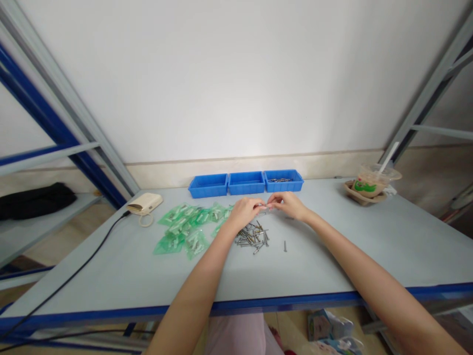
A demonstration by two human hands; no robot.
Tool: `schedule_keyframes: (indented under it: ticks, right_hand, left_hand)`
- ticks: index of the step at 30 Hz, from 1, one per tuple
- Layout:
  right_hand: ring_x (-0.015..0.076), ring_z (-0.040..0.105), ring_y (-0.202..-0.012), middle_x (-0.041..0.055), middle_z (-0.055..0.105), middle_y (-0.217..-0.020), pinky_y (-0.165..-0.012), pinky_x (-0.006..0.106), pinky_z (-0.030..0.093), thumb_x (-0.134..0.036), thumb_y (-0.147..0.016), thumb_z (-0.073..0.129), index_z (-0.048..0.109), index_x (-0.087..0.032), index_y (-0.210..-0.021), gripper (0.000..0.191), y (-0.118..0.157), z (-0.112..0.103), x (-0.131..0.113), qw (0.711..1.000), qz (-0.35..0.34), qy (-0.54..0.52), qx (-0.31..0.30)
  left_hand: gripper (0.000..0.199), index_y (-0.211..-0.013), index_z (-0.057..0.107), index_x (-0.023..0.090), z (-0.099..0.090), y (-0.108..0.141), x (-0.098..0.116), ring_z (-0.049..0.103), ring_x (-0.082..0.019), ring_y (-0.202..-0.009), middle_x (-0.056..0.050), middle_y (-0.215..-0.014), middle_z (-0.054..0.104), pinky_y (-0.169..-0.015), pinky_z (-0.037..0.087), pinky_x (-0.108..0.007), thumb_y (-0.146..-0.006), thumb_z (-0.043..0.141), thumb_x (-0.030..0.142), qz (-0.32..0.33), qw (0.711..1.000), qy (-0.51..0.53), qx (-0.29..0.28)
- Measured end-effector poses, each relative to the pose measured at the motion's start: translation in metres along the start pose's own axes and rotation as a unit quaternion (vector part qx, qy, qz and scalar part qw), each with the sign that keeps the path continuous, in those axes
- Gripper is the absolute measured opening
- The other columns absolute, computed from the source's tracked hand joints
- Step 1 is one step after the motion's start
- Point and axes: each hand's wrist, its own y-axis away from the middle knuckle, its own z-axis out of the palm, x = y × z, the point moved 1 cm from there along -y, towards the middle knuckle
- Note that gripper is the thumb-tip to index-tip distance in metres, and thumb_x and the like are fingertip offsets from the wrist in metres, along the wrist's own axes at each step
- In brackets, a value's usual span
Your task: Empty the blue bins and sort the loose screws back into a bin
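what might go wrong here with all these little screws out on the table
The lone silver screw near the blue table edge might get brushed off by a forearm. The loose metal screw pile sits close to the clear green plastic packets, so screws could slip in among them. The clear plastic cup with a straw might spill if knocked.

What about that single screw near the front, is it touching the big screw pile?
Apart. The head view shows bare tabletop between the lone screw, on the right, and the screw pile.
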Motion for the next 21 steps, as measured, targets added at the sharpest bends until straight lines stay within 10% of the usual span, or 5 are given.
schedule_keyframes:
  ticks: [21]
  right_hand:
    - [0.0162,0.060,-0.072,0.0033,0.069,-0.085,-0.066,0.025,0.029,-0.037,-0.091,0.044,0.061,-0.021,-0.095,0.024,0.009,0.002,-0.013,0.945,-0.120,0.298,0.067]
  left_hand:
    - [0.026,-0.078,0.061,0.018,-0.003,-0.004,-0.005,0.053,-0.010,-0.052,0.003,-0.057,0.060,-0.058,0.037,-0.020,-0.088,0.040,0.029,-0.027,0.995,0.089,0.028]
